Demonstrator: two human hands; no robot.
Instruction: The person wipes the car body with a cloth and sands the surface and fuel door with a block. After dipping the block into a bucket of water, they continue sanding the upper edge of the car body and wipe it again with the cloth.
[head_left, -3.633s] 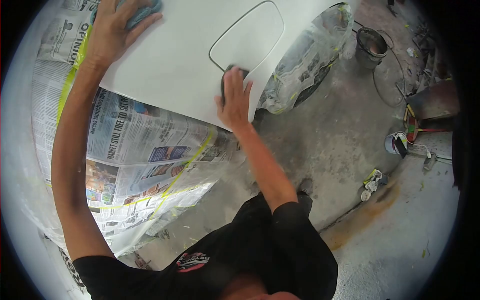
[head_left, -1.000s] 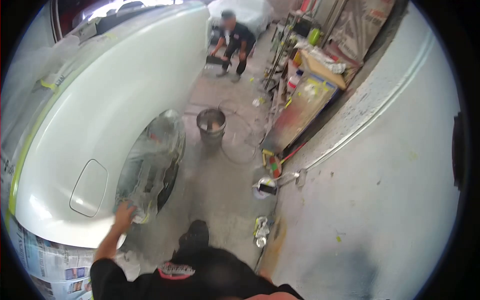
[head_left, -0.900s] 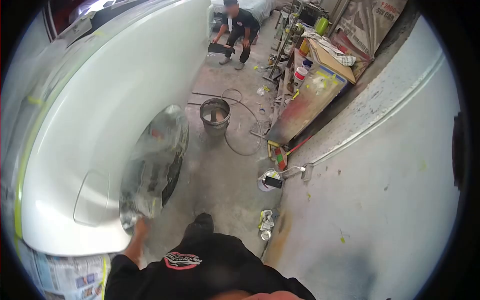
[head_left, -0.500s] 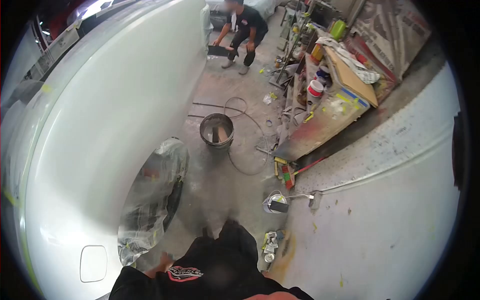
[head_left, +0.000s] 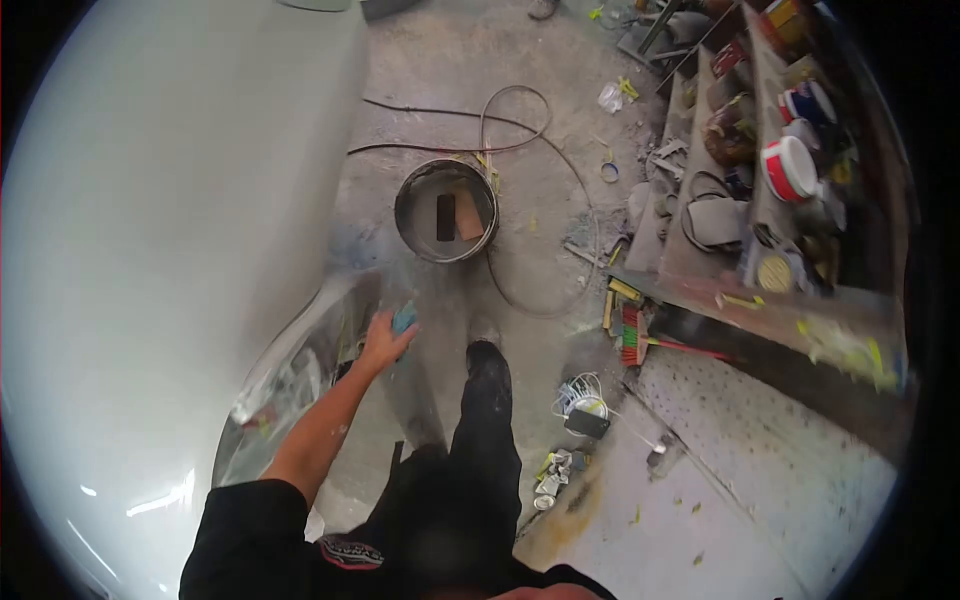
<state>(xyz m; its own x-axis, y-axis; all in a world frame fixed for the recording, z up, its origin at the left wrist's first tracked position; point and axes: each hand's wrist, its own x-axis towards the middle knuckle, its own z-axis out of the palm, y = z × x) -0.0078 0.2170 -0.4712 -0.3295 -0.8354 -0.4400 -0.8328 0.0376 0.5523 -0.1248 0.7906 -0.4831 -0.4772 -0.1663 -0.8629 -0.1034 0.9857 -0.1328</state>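
Observation:
My left hand (head_left: pixel 381 345) reaches forward over the floor, fingers closed around a small teal block (head_left: pixel 404 317). Its exact kind cannot be made out. Just ahead stands a dark bucket (head_left: pixel 402 232) with a dark rectangular block (head_left: pixel 445 216) and a tan block (head_left: pixel 469 216) inside. On the left curves a large pale vehicle panel (head_left: pixel 180 220), and below its wheel arch is a wheel wrapped in clear plastic (head_left: pixel 285 400). My right hand does not show in the head view.
A thin hose (head_left: pixel 590 215) loops on the floor beyond the bucket. Cluttered shelves (head_left: pixel 690 225) with tubs fill the right. A red-green brush (head_left: pixel 630 335), a white tub (head_left: pixel 585 401) with a dark phone-like slab (head_left: pixel 587 424) and cable, and scraps lie near my feet.
My left hand has come up from low beside my body and now extends forward with the teal block. My view has tilted down, and the crouching person has nearly left it.

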